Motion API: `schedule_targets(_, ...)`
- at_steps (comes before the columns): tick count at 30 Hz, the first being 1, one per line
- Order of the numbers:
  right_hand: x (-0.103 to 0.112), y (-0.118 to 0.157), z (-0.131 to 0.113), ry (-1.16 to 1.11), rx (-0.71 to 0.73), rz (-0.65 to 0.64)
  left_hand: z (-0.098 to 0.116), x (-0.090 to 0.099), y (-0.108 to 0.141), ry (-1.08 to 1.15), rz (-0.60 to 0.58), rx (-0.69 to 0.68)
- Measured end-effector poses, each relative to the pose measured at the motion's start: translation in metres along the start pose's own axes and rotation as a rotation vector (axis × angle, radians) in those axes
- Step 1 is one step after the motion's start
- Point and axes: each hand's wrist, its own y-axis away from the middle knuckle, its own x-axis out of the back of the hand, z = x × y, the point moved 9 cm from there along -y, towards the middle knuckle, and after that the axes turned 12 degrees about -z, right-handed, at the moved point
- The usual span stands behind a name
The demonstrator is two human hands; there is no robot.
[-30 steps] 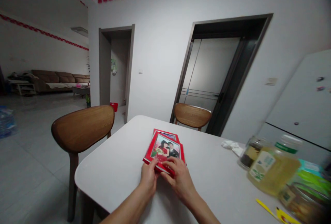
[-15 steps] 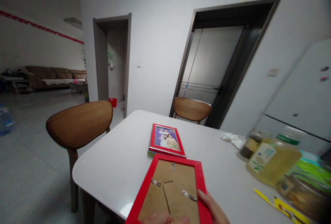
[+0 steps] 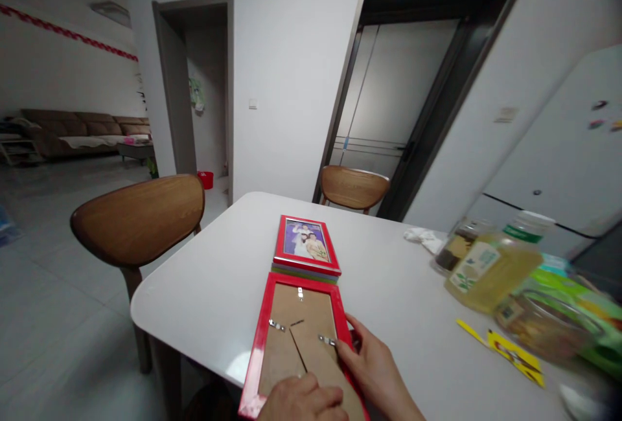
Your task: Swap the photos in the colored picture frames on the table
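Note:
A red picture frame (image 3: 262, 341) lies back side up at the near part of the table. Its brown backing board (image 3: 284, 359) shows small metal clips at the top, left and right, and a dark slanted line. My right hand (image 3: 372, 359) grips the right edge, thumb by the right clip. My left hand (image 3: 304, 400) rests with curled fingers over the lower part of the board; its fingertips are partly hidden. Just beyond, a second red frame (image 3: 280, 246) lies face up, with a photo (image 3: 306, 239) of people in it, on top of something with a green edge.
On the right stand a bottle of yellow liquid (image 3: 493, 272), a dark-filled jar (image 3: 457, 249) and a round clear container (image 3: 539, 327). A yellow packet (image 3: 515, 353) and crumpled tissue (image 3: 425, 237) lie there too. Wooden chairs (image 3: 140, 217) (image 3: 354, 188) border the white table (image 3: 204, 291).
The view has shifted, and the held frame appears further left and flatter toward the table. Both hands now show more fully, my right hand still at the frame's right edge.

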Motion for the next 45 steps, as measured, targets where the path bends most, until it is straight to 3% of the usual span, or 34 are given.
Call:
schedule_targets(4,0.003,0.003,-0.006,0.272,0.050,0.061,-0.025,0.012,0.011,0.298,-0.090,0.106)
schedule_targets(8,-0.004,0.006,-0.011,0.505,0.039,0.011,-0.083,0.024,0.040,0.419,0.009,0.488)
schedule_targets(11,-0.008,0.005,-0.014,0.583,0.039,-0.027,-0.110,0.019,0.055,0.490,0.048,0.642)
schedule_targets(18,-0.010,-0.007,-0.014,0.628,0.073,-0.036,-0.123,0.011,0.049,0.567,0.139,0.649)
schedule_targets(28,-0.010,-0.038,-0.023,0.646,0.075,-0.089,-0.157,0.012,0.017,0.604,0.143,0.604)
schedule_targets(32,-0.012,-0.035,-0.028,0.656,0.087,-0.141,-0.152,0.014,0.021,0.608,0.152,0.585)
schedule_targets(37,-0.014,-0.019,-0.030,0.676,0.066,-0.125,-0.145,0.006,0.037,0.547,0.144,0.670)
schedule_targets(45,-0.013,-0.024,-0.029,0.717,0.038,-0.097,-0.149,0.003,0.033,0.506,0.138,0.655)
